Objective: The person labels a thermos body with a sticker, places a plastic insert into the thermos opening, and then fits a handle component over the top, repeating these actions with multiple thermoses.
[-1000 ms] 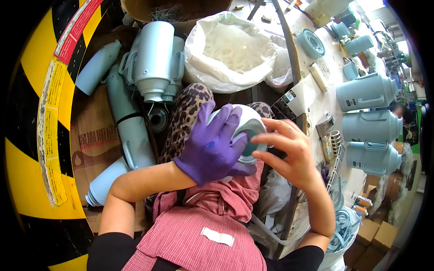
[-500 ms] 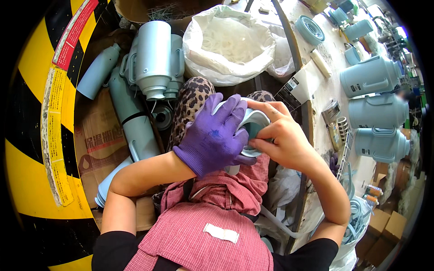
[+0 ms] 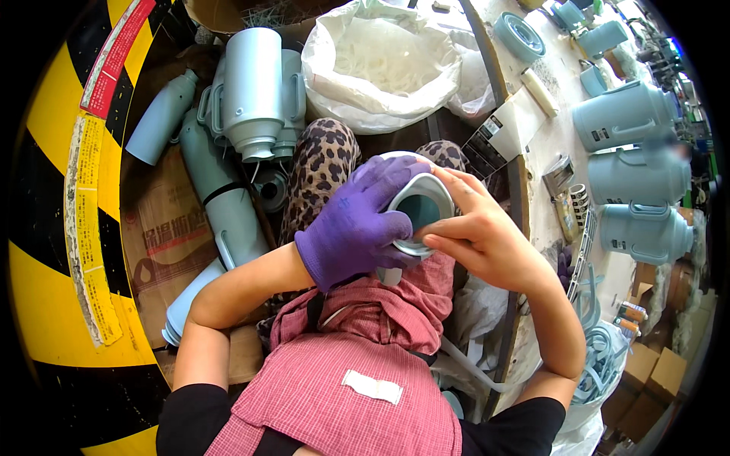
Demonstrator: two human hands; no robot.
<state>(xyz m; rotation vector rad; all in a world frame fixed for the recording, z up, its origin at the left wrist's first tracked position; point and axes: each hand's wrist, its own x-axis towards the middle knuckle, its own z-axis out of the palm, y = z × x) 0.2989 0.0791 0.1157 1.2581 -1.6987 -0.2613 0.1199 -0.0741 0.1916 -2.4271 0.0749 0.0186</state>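
On my lap a light blue thermos jug (image 3: 420, 205) lies with its round mouth turned up toward me. My left hand (image 3: 356, 222), in a purple work glove, is wrapped round its side, the thumb near the rim. My bare right hand (image 3: 487, 232) grips the rim from the other side, with fingers along the top and lower edge and the tips reaching into the mouth. Much of the jug's body is hidden behind the glove. Whether a small part sits between the right fingertips, I cannot make out.
Left stand pale blue thermos jugs (image 3: 253, 83) and a lying bottle-shaped body (image 3: 161, 118). Ahead is a white sack (image 3: 327, 72) of translucent rings. The workbench (image 3: 551, 144) at right bears several jugs (image 3: 627, 121). A bag of blue straps (image 3: 604, 368) sits lower right; a striped barrier (image 3: 46, 251) borders the left.
The jug's mouth has tipped more toward me, showing more of its inside. My left hand has shifted its grip, thumb now at the rim; the right fingers have moved along the edge.
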